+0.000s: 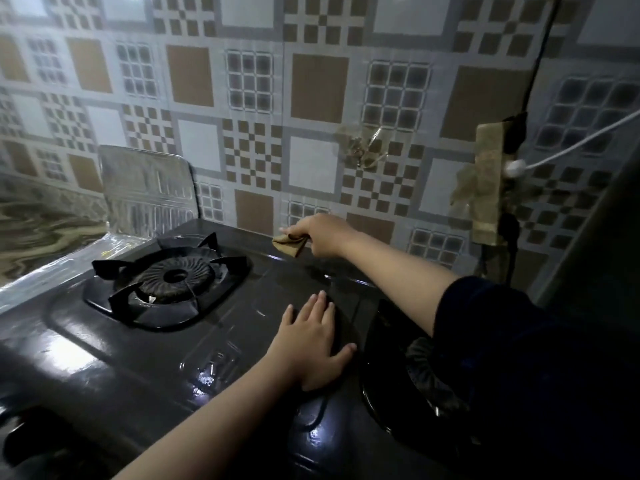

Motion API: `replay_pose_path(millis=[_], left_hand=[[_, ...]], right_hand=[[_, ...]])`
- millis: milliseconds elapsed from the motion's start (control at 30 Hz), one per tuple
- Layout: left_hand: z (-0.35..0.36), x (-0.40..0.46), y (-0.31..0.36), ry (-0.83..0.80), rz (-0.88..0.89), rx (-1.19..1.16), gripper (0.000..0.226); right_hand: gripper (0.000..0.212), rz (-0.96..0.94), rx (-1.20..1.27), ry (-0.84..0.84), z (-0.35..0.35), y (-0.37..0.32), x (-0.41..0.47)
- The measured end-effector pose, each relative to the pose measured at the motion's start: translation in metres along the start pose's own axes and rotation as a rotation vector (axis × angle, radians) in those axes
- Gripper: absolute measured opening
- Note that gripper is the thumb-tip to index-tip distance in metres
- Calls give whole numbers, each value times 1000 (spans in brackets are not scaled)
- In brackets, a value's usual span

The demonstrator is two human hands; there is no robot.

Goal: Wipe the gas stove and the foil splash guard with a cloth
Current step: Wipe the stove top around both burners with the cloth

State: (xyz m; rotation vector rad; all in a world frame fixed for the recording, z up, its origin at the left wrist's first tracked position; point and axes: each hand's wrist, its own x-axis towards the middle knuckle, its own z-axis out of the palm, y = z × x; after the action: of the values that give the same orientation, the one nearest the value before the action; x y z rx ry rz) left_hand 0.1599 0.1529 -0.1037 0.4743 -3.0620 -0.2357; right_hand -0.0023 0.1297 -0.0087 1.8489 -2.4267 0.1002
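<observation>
Two hands: both reach over the black gas stove (145, 348), the right far out toward the wall, the left nearer the body.
Right hand (323, 237): fingers curled round a small folded tan cloth (289, 244), pinching it at the stove's rear edge, close to the wall.
Cloth: bunched under the right hand's fingers, its lower corner touching or nearly touching the stove top; the view is too dim to be sure which.
Left hand (317, 344): flat and spread, palm down, fingers straight, pressing on the stove top between the two burners; it holds nothing.
Left burner (173, 278): well to the left of both hands, a dark ribbed ring inside a black pan support with raised prongs.
Right burner (426, 372): just right of the left hand, mostly hidden under the right arm and its dark sleeve (519, 341).
Foil splash guard (147, 190): upright shiny sheet at the stove's far left corner, well left of the right hand, continuing as a low foil strip along the stove's left side.
Wall (311, 98): patterned squares of brown, white and grey, directly beyond the right hand.
Power strip (488, 188): hung on the wall to the right of the right hand, with a white plug (515, 168) and cable in it.
</observation>
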Motion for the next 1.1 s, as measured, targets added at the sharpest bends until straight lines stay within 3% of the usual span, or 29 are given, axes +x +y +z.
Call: replay_pose_path(millis=[133,267,533,833,1100], left_hand=[[-1,1,-2,-23,7,-9,82],[-2,1,-2,-45,-3,1,93],[-4,-2,0,-21,-4,-12,81],[-4,-3,-1,-11,-4,-41,81],[-4,-2,-1,-5,-10,-40,81]], right_hand=[[71,-7,-82,-127,39,7,18],[84,-14,-50,-213,46,23,8],[79,-120,-375,-345,29,45,-27],[85,-66,-417,-469,7,79,-93],[75,-8,-334,-532,-4,99,-117]])
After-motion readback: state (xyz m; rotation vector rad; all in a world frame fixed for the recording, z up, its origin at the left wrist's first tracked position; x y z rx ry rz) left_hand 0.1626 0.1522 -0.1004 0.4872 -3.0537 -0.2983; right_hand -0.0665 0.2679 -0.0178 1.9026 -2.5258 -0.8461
